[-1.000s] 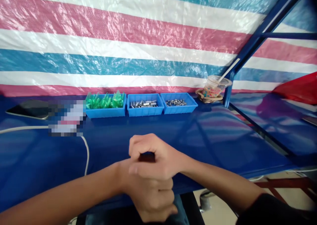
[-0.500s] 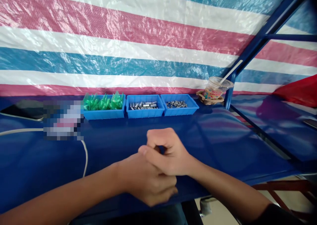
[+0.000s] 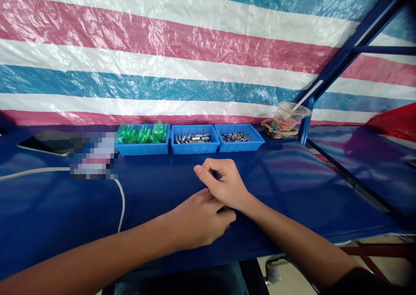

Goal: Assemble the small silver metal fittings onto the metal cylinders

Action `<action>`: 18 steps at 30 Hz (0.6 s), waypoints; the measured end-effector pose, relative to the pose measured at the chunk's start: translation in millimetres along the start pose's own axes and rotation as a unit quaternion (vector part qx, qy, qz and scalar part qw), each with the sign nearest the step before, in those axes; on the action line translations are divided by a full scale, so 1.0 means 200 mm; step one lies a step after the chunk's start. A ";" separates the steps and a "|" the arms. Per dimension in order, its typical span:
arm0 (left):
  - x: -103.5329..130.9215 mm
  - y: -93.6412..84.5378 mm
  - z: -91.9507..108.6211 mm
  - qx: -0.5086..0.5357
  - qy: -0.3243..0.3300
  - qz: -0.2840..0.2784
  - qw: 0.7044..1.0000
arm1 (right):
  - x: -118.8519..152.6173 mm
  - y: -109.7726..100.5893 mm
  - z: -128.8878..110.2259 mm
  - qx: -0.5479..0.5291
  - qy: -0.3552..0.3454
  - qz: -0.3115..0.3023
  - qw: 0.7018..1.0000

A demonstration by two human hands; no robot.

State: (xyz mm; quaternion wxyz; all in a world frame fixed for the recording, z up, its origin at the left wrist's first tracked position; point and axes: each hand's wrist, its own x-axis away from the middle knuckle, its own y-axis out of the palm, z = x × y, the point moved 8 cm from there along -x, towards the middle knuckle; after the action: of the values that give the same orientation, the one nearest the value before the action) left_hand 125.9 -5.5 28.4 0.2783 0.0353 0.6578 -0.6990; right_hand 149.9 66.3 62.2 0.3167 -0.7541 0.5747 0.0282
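Observation:
My right hand point(image 3: 224, 182) is closed, its fingers curled and its thumb laid along the bent forefinger. It rests against the top of my left hand point(image 3: 201, 221), over the blue table point(image 3: 149, 186). The left hand is closed too, back upward, with its fingers bent under the right hand. What either hand holds, if anything, is hidden. Beyond them stand three blue bins: one with green plastic pieces point(image 3: 144, 134), one with short metal cylinders point(image 3: 195, 138), and one with small metal parts point(image 3: 235, 137).
A plastic cup point(image 3: 286, 118) with a straw stands at the back right, beside a blue metal post point(image 3: 305, 121). On the left lie a dark phone point(image 3: 47, 143), a blurred-out item point(image 3: 94, 156) and a white cable point(image 3: 122, 204). Striped sheeting point(image 3: 162, 61) hangs behind.
The right hand's thumb has lifted off the back of my left hand. My left hand has risen slightly and turned. The view has shifted a little to the left.

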 end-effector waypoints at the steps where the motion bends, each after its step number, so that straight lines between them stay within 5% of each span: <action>1: 0.01 -0.01 -0.03 -0.004 -0.014 0.000 1.000 | -0.01 0.01 0.03 0.007 0.009 -0.011 1.000; 4: 0.06 -0.07 -0.18 0.008 -0.099 0.013 0.995 | -0.03 0.01 0.12 0.016 0.043 -0.020 0.999; 9: 0.16 -0.28 -0.45 0.007 -0.232 0.130 0.964 | -0.06 0.01 0.23 -0.014 0.090 -0.034 0.995; 18: 0.17 -0.36 -0.47 0.031 -0.233 0.201 0.951 | -0.07 0.06 0.24 -0.134 0.104 -0.027 0.985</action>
State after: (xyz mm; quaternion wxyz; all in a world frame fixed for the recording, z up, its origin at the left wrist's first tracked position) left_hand 35.4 70.2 66.0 0.5571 0.0112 0.5317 -0.6378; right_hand 150.5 100.5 23.5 0.1521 -0.8039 0.5748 0.0175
